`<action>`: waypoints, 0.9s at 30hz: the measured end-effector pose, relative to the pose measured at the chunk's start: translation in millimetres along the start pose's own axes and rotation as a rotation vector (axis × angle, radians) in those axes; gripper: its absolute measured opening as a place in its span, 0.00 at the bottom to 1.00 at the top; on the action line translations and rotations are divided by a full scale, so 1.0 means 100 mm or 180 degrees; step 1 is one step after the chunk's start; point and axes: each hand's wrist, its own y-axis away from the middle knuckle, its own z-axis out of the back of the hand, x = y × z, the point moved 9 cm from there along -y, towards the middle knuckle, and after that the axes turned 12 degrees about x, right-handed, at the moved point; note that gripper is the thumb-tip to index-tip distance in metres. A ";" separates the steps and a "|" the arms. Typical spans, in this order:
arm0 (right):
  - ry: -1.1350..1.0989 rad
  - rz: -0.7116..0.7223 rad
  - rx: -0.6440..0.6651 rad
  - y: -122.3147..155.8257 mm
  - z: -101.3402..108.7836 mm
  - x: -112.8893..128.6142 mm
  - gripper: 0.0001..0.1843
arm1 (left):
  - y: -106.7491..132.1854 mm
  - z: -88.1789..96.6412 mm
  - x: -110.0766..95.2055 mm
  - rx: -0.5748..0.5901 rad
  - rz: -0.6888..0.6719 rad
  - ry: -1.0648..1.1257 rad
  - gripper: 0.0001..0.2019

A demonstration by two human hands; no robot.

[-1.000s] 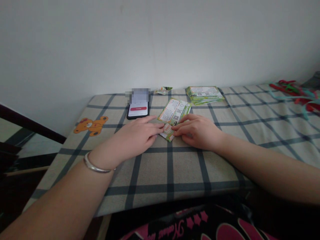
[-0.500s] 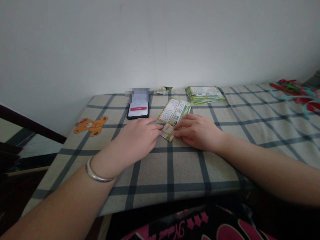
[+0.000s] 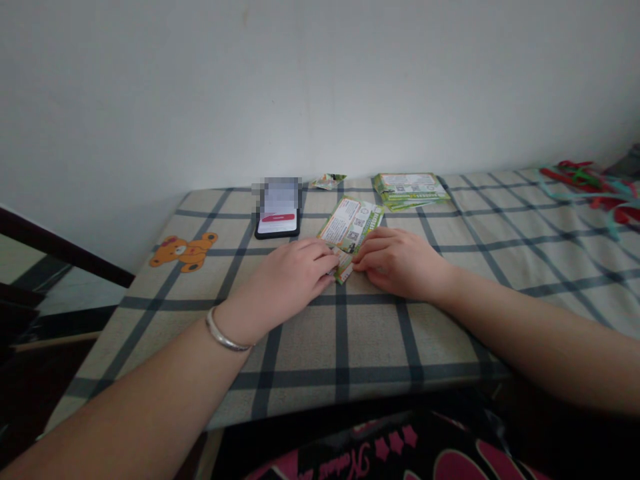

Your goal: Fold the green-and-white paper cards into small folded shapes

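Observation:
A green and white printed leaflet (image 3: 350, 227) lies on the checked tablecloth (image 3: 350, 333), its near end folded up. My left hand (image 3: 290, 277), with a silver bangle on the wrist, has its fingers curled onto the folded near end from the left. My right hand (image 3: 397, 263) presses its fingertips on the same fold from the right. Both hands rest on the cloth and pinch the paper between them.
A black phone (image 3: 278, 213) with a lit screen lies just beyond my left hand. A stack of the same leaflets (image 3: 409, 189) sits at the back by the wall, beside a small folded piece (image 3: 327, 180). Coloured strips (image 3: 595, 187) lie far right. A bear print (image 3: 185, 250) marks the cloth.
My left hand has slid right and curled its fingers over the leaflet's folded end; more of the fold is now covered. My right hand has barely shifted.

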 end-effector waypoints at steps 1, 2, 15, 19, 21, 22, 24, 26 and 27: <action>-0.0030 -0.0032 -0.0007 0.00 0.00 -0.01 0.10 | 0.00 0.00 0.01 -0.0009 0.0009 0.0031 0.10; -0.0042 -0.0070 -0.0019 0.00 0.01 -0.02 0.09 | 0.00 -0.01 0.01 -0.0011 0.0008 0.0061 0.10; 0.0883 0.0292 -0.0004 -0.07 -0.01 0.23 0.13 | -0.01 -0.01 0.04 0.0037 0.0223 0.0309 0.11; 0.0940 0.0233 -0.0029 -0.06 -0.03 0.24 0.13 | -0.02 -0.04 0.06 0.0039 0.0211 0.0452 0.11; 0.0904 0.0141 -0.0103 -0.06 -0.02 0.23 0.13 | -0.01 -0.03 0.06 0.0020 0.0213 0.0473 0.11; 0.0878 0.0091 -0.0143 -0.06 -0.01 0.22 0.13 | -0.01 -0.02 0.06 0.0013 0.0223 0.0453 0.11; 0.0827 -0.0017 -0.0194 -0.07 0.00 0.20 0.12 | 0.00 0.00 0.06 -0.0008 0.0253 0.0372 0.12; 0.0792 -0.0095 -0.0223 -0.08 0.00 0.18 0.11 | 0.01 0.02 0.06 -0.0071 0.0299 0.0276 0.12; 0.0766 -0.0131 -0.0243 -0.09 0.01 0.17 0.11 | 0.01 0.03 0.06 -0.0125 0.0309 0.0239 0.11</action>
